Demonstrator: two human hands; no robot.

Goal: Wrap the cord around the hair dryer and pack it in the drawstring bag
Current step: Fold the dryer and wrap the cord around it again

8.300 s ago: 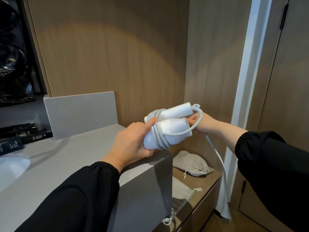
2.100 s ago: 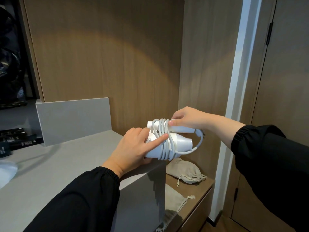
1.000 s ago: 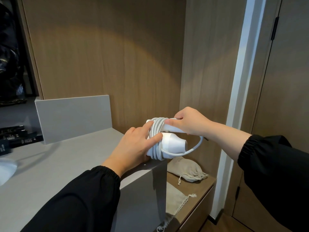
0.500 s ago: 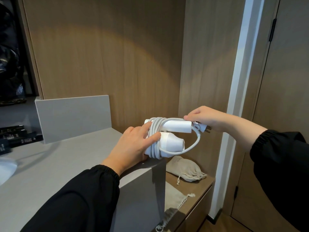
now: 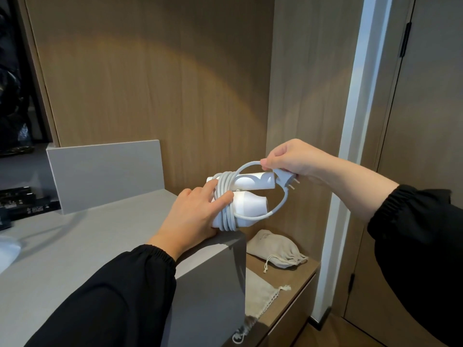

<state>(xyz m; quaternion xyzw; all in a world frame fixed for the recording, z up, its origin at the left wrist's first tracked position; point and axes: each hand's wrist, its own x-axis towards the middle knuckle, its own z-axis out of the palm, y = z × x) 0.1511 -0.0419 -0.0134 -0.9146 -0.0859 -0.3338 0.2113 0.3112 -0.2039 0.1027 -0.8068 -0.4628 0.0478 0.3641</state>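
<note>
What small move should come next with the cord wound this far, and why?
Probably tuck the plug under the coils. The right hand pinches the cord beside it, one loose loop hangs free, and the left hand grips the hair dryer across those coils; a drawstring bag lies on the shelf below.

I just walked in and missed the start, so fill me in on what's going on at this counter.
A person is wrapping the cord around a white hair dryer. The left hand holds the dryer at the corner of the counter, thumb on the coils. The right hand pinches the cord just by the plug, with one last loop hanging loose. A bunched drawstring bag and a flat drawstring bag lie on the lower shelf, untouched, so packing has not begun.
</note>
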